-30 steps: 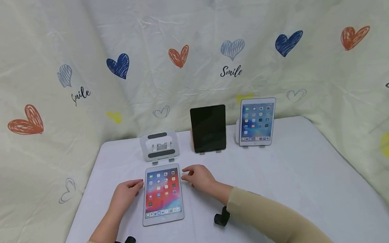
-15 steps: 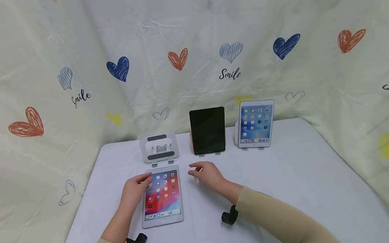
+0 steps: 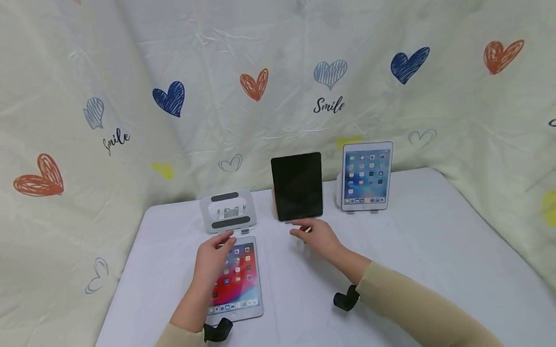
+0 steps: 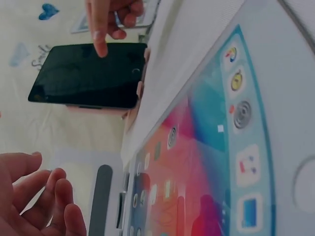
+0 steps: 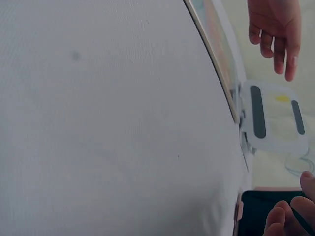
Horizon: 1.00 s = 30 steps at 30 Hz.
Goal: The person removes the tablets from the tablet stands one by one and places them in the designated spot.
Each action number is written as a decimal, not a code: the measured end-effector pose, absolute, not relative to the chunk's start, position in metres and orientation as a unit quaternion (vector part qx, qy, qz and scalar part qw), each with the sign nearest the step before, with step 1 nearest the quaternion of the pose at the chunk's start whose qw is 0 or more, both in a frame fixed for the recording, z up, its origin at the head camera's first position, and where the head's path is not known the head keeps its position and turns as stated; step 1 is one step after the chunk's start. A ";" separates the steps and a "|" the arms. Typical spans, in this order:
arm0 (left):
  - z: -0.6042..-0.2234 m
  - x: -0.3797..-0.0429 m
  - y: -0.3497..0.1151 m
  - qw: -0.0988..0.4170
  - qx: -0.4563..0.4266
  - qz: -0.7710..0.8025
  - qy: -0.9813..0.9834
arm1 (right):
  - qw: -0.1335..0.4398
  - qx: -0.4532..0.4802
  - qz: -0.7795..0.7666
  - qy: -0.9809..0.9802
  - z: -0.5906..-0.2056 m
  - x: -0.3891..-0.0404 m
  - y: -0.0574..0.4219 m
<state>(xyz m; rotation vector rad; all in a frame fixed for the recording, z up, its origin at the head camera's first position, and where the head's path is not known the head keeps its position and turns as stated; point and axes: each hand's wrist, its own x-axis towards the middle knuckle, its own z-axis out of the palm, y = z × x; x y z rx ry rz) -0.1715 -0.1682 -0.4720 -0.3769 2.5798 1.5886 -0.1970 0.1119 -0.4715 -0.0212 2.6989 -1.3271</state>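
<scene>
A white-framed tablet (image 3: pixel 243 291) lies flat at the left of the table, its screen lit with app icons over a red and blue background. My left hand (image 3: pixel 211 258) hovers above its upper left part, fingers loosely bent and holding nothing. Just behind the tablet stands a white tablet stand (image 3: pixel 228 212) with two grey pads and nothing on it. My right hand (image 3: pixel 320 239) is in front of the dark-screened tablet (image 3: pixel 297 188), which leans upright on an orange-pink stand (image 4: pixel 129 117). Nothing is between the right fingers, and their tips are near that tablet's lower edge.
At the right a second white tablet (image 3: pixel 366 175), screen lit blue, leans on its own white stand. A white cloth (image 3: pixel 406 271) covers the table. Behind it hangs a pale curtain (image 3: pixel 289 36) printed with hearts. Black wrist cameras (image 3: pixel 346 299) hang below both sleeves.
My left hand has moved right and forward from beside the flat tablet to over it. My right hand has drawn away to the right, toward the dark tablet. The tablets stay put.
</scene>
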 end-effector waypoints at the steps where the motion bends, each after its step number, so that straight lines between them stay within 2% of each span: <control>1: -0.471 -0.172 -0.165 0.042 -0.120 0.526 0.841 | 0.064 -0.004 -0.441 0.895 -0.471 -0.198 0.117; 14: -0.467 -0.196 -0.134 0.023 -0.098 0.565 0.819 | 0.025 0.024 -0.450 0.892 -0.467 -0.211 0.181; 30: -0.470 -0.230 -0.090 -0.011 -0.060 0.570 0.819 | -0.005 0.063 -0.480 0.875 -0.461 -0.228 0.199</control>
